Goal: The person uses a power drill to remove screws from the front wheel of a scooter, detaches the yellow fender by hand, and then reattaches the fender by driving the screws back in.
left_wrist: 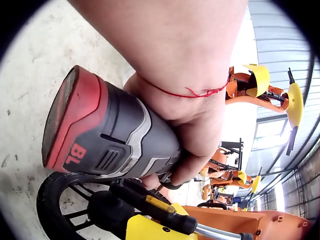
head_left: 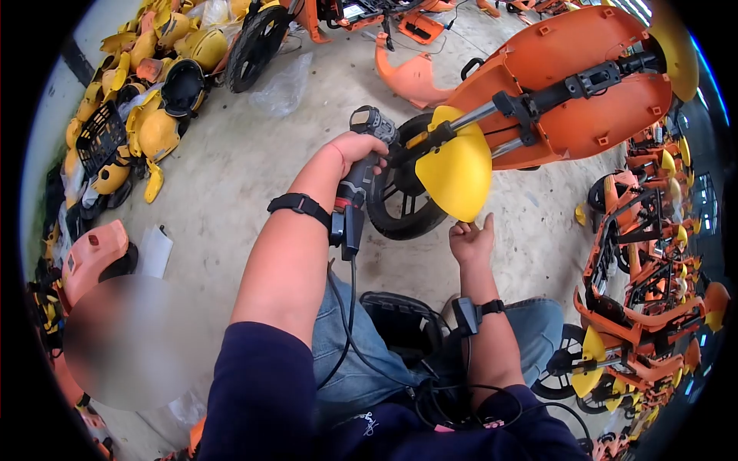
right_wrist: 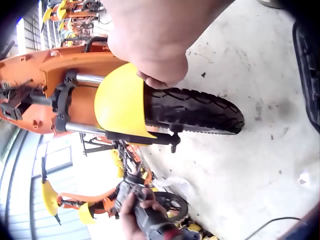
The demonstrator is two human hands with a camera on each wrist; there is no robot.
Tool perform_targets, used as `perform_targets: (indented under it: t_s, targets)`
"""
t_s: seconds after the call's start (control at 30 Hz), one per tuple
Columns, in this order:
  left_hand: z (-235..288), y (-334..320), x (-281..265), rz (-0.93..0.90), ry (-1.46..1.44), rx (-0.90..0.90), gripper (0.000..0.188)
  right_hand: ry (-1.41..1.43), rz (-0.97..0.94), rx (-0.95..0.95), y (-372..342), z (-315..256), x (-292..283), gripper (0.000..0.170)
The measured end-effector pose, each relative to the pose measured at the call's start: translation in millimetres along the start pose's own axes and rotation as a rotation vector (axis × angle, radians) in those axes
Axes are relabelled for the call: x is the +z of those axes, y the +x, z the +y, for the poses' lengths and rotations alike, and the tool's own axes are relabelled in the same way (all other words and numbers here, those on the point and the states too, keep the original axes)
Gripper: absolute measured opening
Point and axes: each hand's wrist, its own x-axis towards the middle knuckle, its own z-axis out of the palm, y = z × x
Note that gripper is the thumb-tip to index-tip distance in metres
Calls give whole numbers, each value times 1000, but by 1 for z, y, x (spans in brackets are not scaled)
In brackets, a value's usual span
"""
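My left hand [head_left: 359, 154] grips a grey and black power drill [head_left: 355, 184] with a red base. Its head is close to the lower fork end beside the black front wheel [head_left: 407, 219]; whether they touch cannot be told. In the left wrist view the drill body [left_wrist: 130, 135] hides most of the fingers of the left hand [left_wrist: 192, 145]. My right hand [head_left: 471, 244] is at the near edge of the yellow fender [head_left: 459, 173], its fingers curled at that edge. The right wrist view shows the right hand [right_wrist: 162, 65] against the fender [right_wrist: 120, 100], above the tyre [right_wrist: 200, 107]; the thumb is hidden there.
The orange scooter body [head_left: 576, 84] lies beyond the fender. Yellow helmets [head_left: 157, 132] and parts are piled at the left. More orange scooter frames [head_left: 630, 307] stand at the right. A black tray-like part [head_left: 400, 315] lies between my legs, with cables [head_left: 354, 307] across my lap.
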Motion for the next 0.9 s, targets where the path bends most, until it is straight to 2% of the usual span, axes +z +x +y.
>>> perform_targets:
  t_s: [0.03,0.13,0.33,0.5,0.6,0.63,0.73,0.77,0.87,0.9]
  targets:
    - [1,-2,0,13,0,-1,23,-11,23,42,3,-5,1,40]
    - [1,-7,-1,14,15,13,22,-72,-56,-84,3,5,-4,28]
    - [-1,-6,-5,14,83,-6,21,-99,47,-147,-22,35,24,21]
    - [-1,1,0,71,62,16,20,-23,99,-162,-7,24,13,21]
    - [-4,5,-3,30,68,12,18,-121,-11,-118,-19,37,13,26]
    - [-6,7,-4,49,63,-4,18,-248,41,-212,-16,46,7,33]
    - [-4,7,-1,74,75,-3,21,-696,-27,-326,-9,53,-19,44]
    - [-5,4,1,66,63,11,22,-616,-97,-270,-8,60,-22,60]
    - [-3,-8,4,109,122,-1,21,-985,-120,-336,-27,79,9,66]
    - [-3,-13,1,104,132,9,20,-1025,-134,-440,-26,89,11,70]
